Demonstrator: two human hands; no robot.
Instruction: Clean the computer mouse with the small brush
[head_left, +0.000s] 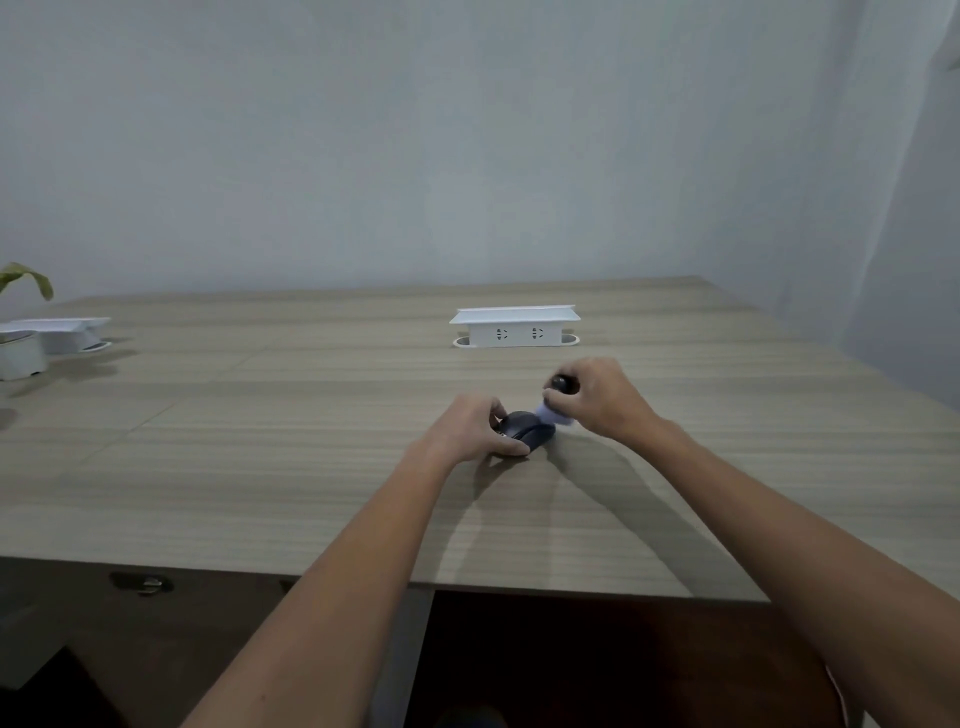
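Note:
A dark computer mouse (527, 430) lies on the wooden table (260, 441) ahead of me. My left hand (475, 428) grips it from the left side, thumb along its near edge. My right hand (602, 397) is closed around a small brush (556, 410) with a black handle top and pale bristles. The bristles are blurred and touch the mouse's right far end. Most of the handle is hidden inside my fist.
A white pop-up power socket box (514, 326) stands on the table just beyond my hands. At the far left are a second white socket box (67, 332) and a white plant pot (21, 356) with a green leaf. The table's near edge runs below my forearms.

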